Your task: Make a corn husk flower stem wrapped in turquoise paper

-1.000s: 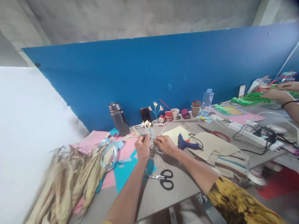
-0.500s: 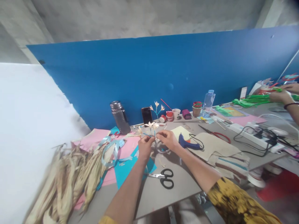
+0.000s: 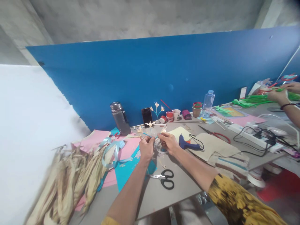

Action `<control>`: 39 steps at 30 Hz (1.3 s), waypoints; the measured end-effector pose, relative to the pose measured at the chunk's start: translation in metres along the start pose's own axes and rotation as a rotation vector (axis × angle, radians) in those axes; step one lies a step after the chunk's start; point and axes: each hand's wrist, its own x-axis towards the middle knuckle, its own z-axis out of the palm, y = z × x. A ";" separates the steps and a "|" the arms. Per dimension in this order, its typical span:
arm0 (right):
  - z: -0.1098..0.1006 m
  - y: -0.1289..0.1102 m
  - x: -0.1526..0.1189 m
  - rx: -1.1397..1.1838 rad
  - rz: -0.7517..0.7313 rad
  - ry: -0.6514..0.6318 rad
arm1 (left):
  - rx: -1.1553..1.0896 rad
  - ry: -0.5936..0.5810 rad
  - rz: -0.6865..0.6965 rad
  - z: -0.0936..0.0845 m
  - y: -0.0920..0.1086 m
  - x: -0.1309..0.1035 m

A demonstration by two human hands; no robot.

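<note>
Between my hands is a small spray of handmade cream flowers (image 3: 150, 124) on blue-wrapped stems, with one bloom out to the left, one in the middle and one at my right fingertips. My left hand (image 3: 147, 147) pinches the stems low down, where they meet. With its fingertips, my right hand (image 3: 169, 143) grips the right branch just below its bloom. A roll of clear tape or similar ring (image 3: 161, 149) lies on the table behind my right hand, partly covered. Black-handled scissors (image 3: 164, 178) lie open nearer me. A similar finished-looking spray (image 3: 157, 110) stands at the back.
Dried corn husks (image 3: 67, 181), pale blue ribbon (image 3: 114, 153) and pink and blue sheets lie left. A flask (image 3: 120, 118) and a phone (image 3: 147, 117) stand behind. To the right are a blue glue gun (image 3: 188, 143), pliers (image 3: 217, 135), a power strip (image 3: 255, 137) and another person's hands (image 3: 278, 95).
The right bloom has swung outward to the right, away from the middle one, with my right fingers at its branch. My left hand has stayed nearly in place.
</note>
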 end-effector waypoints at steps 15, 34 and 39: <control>-0.002 0.000 -0.003 -0.350 -0.040 -0.105 | -0.161 -0.009 -0.040 -0.006 0.002 0.001; -0.006 0.000 0.004 -0.059 -0.011 -0.013 | -0.369 -0.154 -0.251 0.004 0.003 -0.006; -0.005 -0.001 0.003 0.007 0.017 -0.037 | -0.400 -0.141 -0.246 0.005 0.001 -0.004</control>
